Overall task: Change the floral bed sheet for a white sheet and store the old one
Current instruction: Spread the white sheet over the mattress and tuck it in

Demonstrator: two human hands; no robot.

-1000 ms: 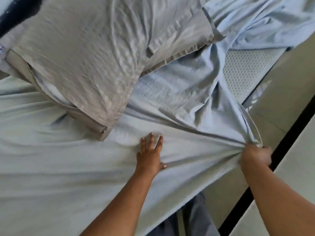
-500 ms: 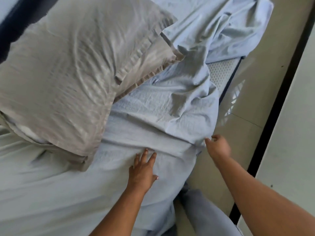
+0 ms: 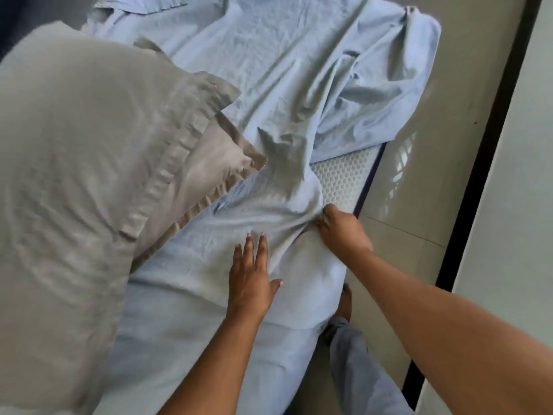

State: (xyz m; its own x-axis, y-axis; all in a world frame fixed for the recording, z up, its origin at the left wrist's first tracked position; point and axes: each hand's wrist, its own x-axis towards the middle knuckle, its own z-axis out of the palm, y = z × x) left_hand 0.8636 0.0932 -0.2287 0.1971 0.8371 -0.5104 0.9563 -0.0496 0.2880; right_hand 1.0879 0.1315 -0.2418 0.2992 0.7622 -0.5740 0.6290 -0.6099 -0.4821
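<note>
Two grips on the pale sheet [image 3: 269, 55], crumpled over the mattress [image 3: 341, 178]. We see left grip [image 3: 251, 283] flat, fingers straight, pressing it down; right grip [image 3: 344, 229] curled, bunching its edge at the mattress side.

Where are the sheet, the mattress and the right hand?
sheet [image 3: 269, 55]: head view, wrinkled far part.
mattress [image 3: 344, 178]: head view, bare honeycomb patch.
right hand [image 3: 344, 232]: head view, its back.

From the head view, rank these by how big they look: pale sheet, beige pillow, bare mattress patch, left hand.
1. pale sheet and beige pillow: each fills a large part of the frame. The pillow is nearer the camera, so I leave them unranked.
2. bare mattress patch and left hand: far smaller, and they look alike.
</note>
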